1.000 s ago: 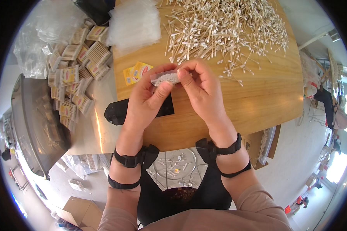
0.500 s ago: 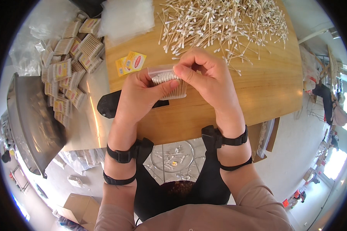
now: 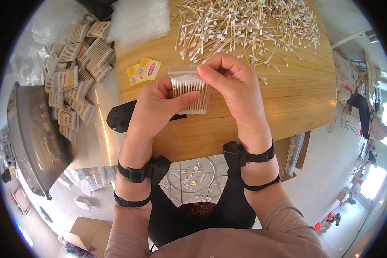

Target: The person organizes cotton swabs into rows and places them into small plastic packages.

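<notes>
A small clear zip bag of cotton swabs (image 3: 188,88) is held up over the wooden table, its swabs lined up side by side. My left hand (image 3: 159,101) grips the bag's left side, with the thumb across the front. My right hand (image 3: 228,77) pinches the bag's upper right corner at the zip strip between thumb and finger. Just beyond my left hand lie two yellow printed cards (image 3: 144,71), one overlapping the other. Below the bag, partly hidden by my left wrist, is a flat black object (image 3: 121,117).
Loose cotton swabs (image 3: 245,30) are heaped across the far side of the wooden table (image 3: 288,103). Clear empty bags (image 3: 139,21) are stacked at the far left. Packed swab bags (image 3: 75,81) pile up on a metal surface beside a grey bin (image 3: 34,137).
The swab bag has tilted more upright, so its front face and the swabs' full length show. My right finger and thumb stay at its top right corner.
</notes>
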Demonstrator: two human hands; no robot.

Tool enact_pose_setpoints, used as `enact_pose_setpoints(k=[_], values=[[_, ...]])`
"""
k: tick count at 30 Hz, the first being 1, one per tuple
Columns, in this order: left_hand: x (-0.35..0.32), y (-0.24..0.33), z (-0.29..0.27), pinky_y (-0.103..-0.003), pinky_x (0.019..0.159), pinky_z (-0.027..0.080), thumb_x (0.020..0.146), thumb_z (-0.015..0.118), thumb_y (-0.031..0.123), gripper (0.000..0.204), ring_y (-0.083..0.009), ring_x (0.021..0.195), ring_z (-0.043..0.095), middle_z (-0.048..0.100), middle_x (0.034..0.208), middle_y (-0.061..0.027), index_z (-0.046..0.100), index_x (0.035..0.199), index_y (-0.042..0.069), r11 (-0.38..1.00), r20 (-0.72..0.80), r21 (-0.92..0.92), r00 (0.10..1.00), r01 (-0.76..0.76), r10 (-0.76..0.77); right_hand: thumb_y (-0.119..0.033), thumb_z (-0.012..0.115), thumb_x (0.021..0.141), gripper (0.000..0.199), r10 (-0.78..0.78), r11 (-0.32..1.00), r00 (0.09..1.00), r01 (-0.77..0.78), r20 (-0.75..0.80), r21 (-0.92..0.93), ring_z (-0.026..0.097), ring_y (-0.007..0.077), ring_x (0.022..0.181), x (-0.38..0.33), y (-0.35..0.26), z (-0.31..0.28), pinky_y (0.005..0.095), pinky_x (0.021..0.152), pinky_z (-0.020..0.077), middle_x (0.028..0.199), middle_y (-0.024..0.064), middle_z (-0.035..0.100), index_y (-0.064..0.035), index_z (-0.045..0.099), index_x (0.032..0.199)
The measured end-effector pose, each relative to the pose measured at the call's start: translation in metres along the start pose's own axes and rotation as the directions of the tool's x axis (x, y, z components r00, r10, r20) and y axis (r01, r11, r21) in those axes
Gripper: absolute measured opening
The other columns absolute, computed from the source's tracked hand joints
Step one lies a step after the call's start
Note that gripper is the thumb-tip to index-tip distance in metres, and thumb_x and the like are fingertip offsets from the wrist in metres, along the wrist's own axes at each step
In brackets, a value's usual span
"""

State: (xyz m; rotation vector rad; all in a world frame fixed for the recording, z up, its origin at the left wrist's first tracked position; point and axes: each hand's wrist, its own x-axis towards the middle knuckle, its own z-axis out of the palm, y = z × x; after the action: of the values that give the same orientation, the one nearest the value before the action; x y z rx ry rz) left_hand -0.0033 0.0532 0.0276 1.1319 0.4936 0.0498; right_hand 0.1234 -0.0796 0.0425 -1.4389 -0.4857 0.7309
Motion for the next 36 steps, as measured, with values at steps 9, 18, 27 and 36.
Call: enact_pose_setpoints(k=[9,18,27,36], values=[[-0.001,0.001,0.004,-0.025,0.080,0.054,0.082,0.080,0.005,0.039,-0.0095,0.090,0.067,0.073,0.103,-0.0043,0.065,0.117,0.001,0.957,0.001,0.275,0.996,0.088,-0.092,-0.016,0.073,0.093,0.016,0.019,0.995,0.995,-0.009,-0.101,0.101,0.055,0.0027,0.071,0.001,0.002,-0.001,0.0187,0.062,0.0420,0.078,-0.0025,0.064,-0.0014,0.068,0.091],[0.000,0.008,0.001,-0.029,0.082,0.056,0.082,0.079,0.005,0.047,-0.0166,0.091,0.070,0.072,0.103,-0.0075,0.059,0.125,0.000,0.995,0.144,0.065,0.986,0.073,-0.082,-0.016,0.071,0.094,0.015,0.051,0.972,0.998,-0.055,0.024,0.227,0.058,0.0040,0.075,0.001,-0.005,-0.012,0.0200,0.067,0.0463,0.083,-0.0014,0.066,-0.0013,0.069,0.093],[0.000,0.006,0.003,-0.032,0.082,0.057,0.090,0.073,0.011,0.042,-0.0206,0.091,0.072,0.072,0.108,-0.0102,0.057,0.127,-0.001,0.992,0.106,-0.076,0.990,0.101,-0.093,-0.014,0.071,0.094,0.012,0.035,0.979,0.994,-0.055,0.101,0.197,0.060,0.0056,0.074,0.001,-0.004,-0.013,0.0211,0.067,0.0497,0.083,-0.0007,0.066,-0.0017,0.070,0.097],[0.000,0.000,0.002,-0.029,0.079,0.057,0.094,0.069,0.013,0.029,-0.0186,0.091,0.072,0.074,0.103,-0.0110,0.064,0.120,-0.001,0.998,0.061,-0.057,0.998,0.011,-0.007,-0.008,0.069,0.094,0.010,0.052,0.982,0.993,-0.070,0.110,0.173,0.061,0.0069,0.070,0.001,-0.004,-0.008,0.0221,0.061,0.0507,0.078,0.0010,0.065,0.0016,0.067,0.094]])
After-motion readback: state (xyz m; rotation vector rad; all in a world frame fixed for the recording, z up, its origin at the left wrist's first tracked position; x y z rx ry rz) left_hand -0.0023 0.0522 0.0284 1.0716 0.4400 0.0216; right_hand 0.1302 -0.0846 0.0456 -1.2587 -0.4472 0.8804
